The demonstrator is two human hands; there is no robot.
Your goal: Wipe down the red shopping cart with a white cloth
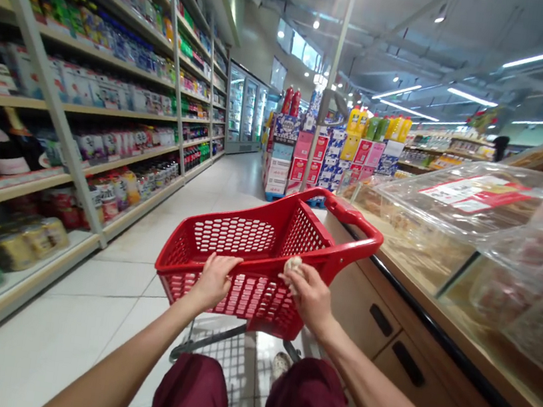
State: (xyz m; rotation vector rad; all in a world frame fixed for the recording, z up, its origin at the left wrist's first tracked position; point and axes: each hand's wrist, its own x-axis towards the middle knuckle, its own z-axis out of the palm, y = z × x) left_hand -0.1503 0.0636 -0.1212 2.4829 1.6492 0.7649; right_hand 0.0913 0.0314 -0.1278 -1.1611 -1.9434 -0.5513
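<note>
A red plastic shopping cart [262, 271] stands sideways in front of me, its basket bare inside where I can see. My left hand [213, 279] is closed over the cart's near rim, thumb on the outer side. Close to the handle end, my right hand [309, 296] pinches a small, lumpy off-white thing [294, 265], perhaps a garlic bulb or crumpled tissue; its kind is not clear. That hand is at the near side of the basket, just below the rim. The cart's handle [370, 236] points right, with neither hand on it.
Drink shelves [113, 110] run along the left. On the right is a wooden counter [383, 340] with clear plastic lids [455, 189]. Stacked drink cartons [309, 148] stand ahead beside a pole [326, 103]. Glass-door fridges [249, 109] are farther back; tiled floor [89, 312] lies between.
</note>
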